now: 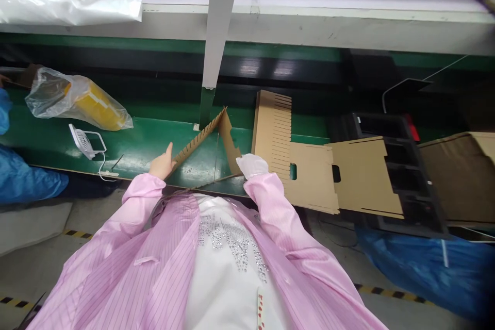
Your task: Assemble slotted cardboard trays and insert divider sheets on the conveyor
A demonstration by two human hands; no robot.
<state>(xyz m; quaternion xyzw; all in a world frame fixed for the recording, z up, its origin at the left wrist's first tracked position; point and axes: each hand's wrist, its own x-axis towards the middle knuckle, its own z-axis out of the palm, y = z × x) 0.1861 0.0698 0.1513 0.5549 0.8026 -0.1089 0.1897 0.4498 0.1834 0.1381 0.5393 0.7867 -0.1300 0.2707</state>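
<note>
A slotted cardboard strip point(199, 137), bent into a triangle, stands on edge over the green worktop in front of me. My left hand point(161, 165), bare, is closed on the strip's left end with one finger pointing up. My right hand point(253, 166), in a white glove, is closed at the strip's right corner; its fingertips are partly hidden. Just right of that hand lie a slotted cardboard stack point(273, 131) and flat cardboard sheets point(311, 172) with handle cutouts.
On the left are a small white fan point(83, 142) and a clear bag point(83, 100) with something yellow inside. A white post point(220, 15) rises ahead below a shelf. Black crates point(410, 185) stand right, beside a brown carton point(456, 180). A blue sleeve point(29, 178) shows far left.
</note>
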